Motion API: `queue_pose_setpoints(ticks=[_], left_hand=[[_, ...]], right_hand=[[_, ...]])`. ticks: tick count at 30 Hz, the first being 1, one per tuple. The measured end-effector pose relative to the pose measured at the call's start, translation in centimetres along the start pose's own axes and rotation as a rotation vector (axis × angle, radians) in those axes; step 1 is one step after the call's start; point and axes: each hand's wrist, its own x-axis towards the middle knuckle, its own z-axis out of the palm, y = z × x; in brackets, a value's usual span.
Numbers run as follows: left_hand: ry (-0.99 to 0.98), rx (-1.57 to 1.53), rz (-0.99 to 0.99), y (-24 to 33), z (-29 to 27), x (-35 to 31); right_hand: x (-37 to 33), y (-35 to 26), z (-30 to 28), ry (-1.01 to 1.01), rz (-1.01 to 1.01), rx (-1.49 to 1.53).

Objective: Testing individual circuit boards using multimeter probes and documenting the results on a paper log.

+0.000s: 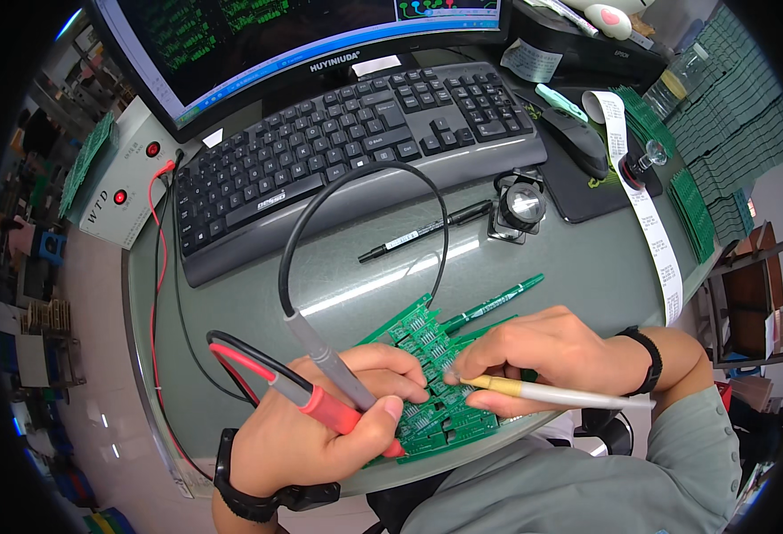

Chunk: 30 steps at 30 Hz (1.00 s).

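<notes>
Green circuit boards lie in a panel at the near edge of the desk, between my hands. My left hand is closed around two test probes, a red probe and a grey probe, slanting down toward the boards. The red tip is by the panel's lower left edge; the grey tip is hidden by my fingers. My right hand is closed on a slim stick tool with a yellow grip and whitish shaft, its fingertips at the boards. Behind the panel lies a green pen.
A black keyboard stands below the monitor. Nearby are a black marker, a small magnifier, a mouse and a paper strip. Red and black leads run to a white box at the left.
</notes>
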Motion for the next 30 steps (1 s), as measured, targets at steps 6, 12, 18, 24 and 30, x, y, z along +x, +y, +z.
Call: queue_pose_setpoints(ticks=[6,12,18,24,30], left_hand=[[0.001,0.05,0.116,-0.9,-0.1,-0.1],[-0.001,0.06,0.138,-1.1,-0.1,0.1],[0.017,0.001,0.096,-0.8,0.2,-0.1],[0.038,-0.077,-0.01,-0.1,0.4,-0.2],[0.041,-0.064,0.004,-0.2,0.4,-0.2]], right_hand=[[0.2,0.1,-1.2,-0.166,-0.035,0.088],[0.2,0.4,0.3,0.014,-0.267,-0.158],[-0.4,0.5,0.7,0.045,-0.218,-0.175],[-0.3,0.5,0.7,0.055,-0.225,-0.206],[-0.3,0.6,0.7,0.046,-0.206,-0.199]])
